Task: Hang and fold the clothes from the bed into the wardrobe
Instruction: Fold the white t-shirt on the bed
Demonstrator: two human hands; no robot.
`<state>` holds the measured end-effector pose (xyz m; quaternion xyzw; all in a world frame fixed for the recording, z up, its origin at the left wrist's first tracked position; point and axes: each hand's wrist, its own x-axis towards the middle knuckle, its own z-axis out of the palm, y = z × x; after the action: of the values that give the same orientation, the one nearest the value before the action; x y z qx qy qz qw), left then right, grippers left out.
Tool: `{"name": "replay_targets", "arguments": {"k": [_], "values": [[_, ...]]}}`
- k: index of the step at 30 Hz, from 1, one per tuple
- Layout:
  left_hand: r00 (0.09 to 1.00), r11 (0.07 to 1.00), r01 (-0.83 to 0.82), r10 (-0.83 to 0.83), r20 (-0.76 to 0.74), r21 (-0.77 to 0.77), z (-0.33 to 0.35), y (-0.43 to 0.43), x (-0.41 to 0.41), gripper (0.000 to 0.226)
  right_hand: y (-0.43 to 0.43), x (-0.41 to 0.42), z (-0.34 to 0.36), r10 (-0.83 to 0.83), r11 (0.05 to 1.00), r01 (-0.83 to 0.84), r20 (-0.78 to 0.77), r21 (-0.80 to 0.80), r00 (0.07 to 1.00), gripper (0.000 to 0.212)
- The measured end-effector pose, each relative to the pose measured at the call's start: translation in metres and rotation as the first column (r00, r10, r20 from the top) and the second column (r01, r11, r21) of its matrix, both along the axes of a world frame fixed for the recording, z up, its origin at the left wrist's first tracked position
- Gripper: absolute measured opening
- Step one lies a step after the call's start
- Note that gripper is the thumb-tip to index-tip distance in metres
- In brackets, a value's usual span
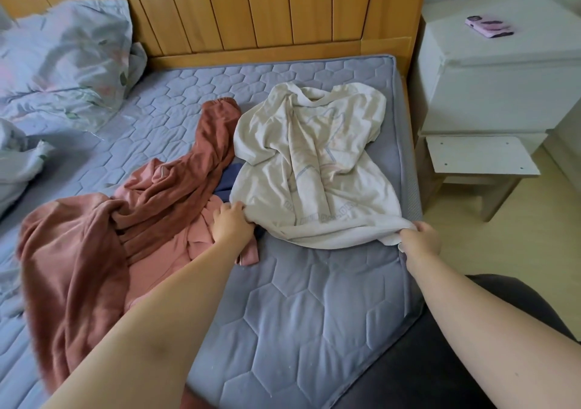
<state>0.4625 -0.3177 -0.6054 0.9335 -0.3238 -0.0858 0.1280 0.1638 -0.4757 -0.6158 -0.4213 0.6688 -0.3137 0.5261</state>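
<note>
A cream T-shirt [314,169] with a faint print lies rumpled on the quilted blue mattress [298,314], collar toward the headboard. My left hand [231,223] grips its near left hem corner. My right hand [419,237] pinches the near right hem corner at the mattress edge. The hem is stretched between the two hands. Left of the shirt lies a rust-brown garment [94,251] in a crumpled heap, with a pink garment [195,235] beside it. A dark blue piece [229,182] shows partly under the shirt.
A wooden headboard [251,9] stands behind the bed. Floral pillows and bedding [63,59] are piled at the left. A white nightstand [503,72] with a phone [489,25] on top stands to the right, with a low white stool [481,160] in front of it.
</note>
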Motion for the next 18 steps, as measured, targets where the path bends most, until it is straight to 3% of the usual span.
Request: {"name": "replay_targets", "arguments": {"k": [2, 5, 7, 9, 10, 11, 13, 15, 18], "values": [[1.0, 0.986, 0.017, -0.02, -0.015, -0.168, 0.01, -0.002, -0.001, 0.016, 0.0, 0.004, 0.009, 0.044, 0.999, -0.045, 0.058, 0.013, 0.997, 0.03], [0.978, 0.906, -0.119, 0.037, -0.204, -0.406, 0.037, -0.009, -0.01, 0.014, -0.003, 0.013, 0.033, 0.027, 0.999, -0.031, 0.143, 0.026, 0.989, 0.025], [0.902, 0.788, -0.3, 0.05, -0.429, -0.537, 0.049, -0.016, -0.007, 0.016, -0.012, 0.017, 0.053, -0.032, 0.999, 0.031, 0.127, 0.013, 0.991, 0.029], [0.732, 0.568, -0.571, 0.025, -0.681, -0.593, 0.061, -0.017, 0.0, 0.022, -0.02, 0.015, 0.073, -0.049, 0.998, 0.052, 0.069, -0.039, 0.996, 0.034], [0.689, 0.494, -0.644, 0.044, -0.723, -0.584, 0.063, -0.014, 0.005, 0.027, -0.023, 0.012, 0.079, -0.088, 0.994, 0.089, 0.026, -0.069, 0.996, 0.036], [0.711, 0.484, -0.648, 0.105, -0.696, -0.588, 0.063, -0.009, 0.01, 0.031, -0.025, 0.007, 0.081, -0.143, 0.986, 0.139, -0.029, -0.094, 0.989, 0.036], [0.843, 0.655, -0.518, 0.279, -0.46, -0.55, 0.054, 0.005, 0.014, 0.022, -0.025, -0.007, 0.073, -0.229, 0.971, 0.221, -0.093, -0.088, 0.969, 0.037], [0.919, 0.805, -0.381, 0.273, -0.286, -0.455, 0.04, 0.015, 0.01, 0.013, -0.024, -0.013, 0.054, -0.176, 0.983, 0.181, -0.108, 0.04, 0.979, 0.041], [0.932, 0.925, -0.232, 0.122, -0.342, -0.302, 0.017, 0.018, 0.009, 0.047, -0.019, -0.007, 0.024, 0.008, 0.975, -0.008, -0.001, 0.224, 1.0, 0.046]]}}
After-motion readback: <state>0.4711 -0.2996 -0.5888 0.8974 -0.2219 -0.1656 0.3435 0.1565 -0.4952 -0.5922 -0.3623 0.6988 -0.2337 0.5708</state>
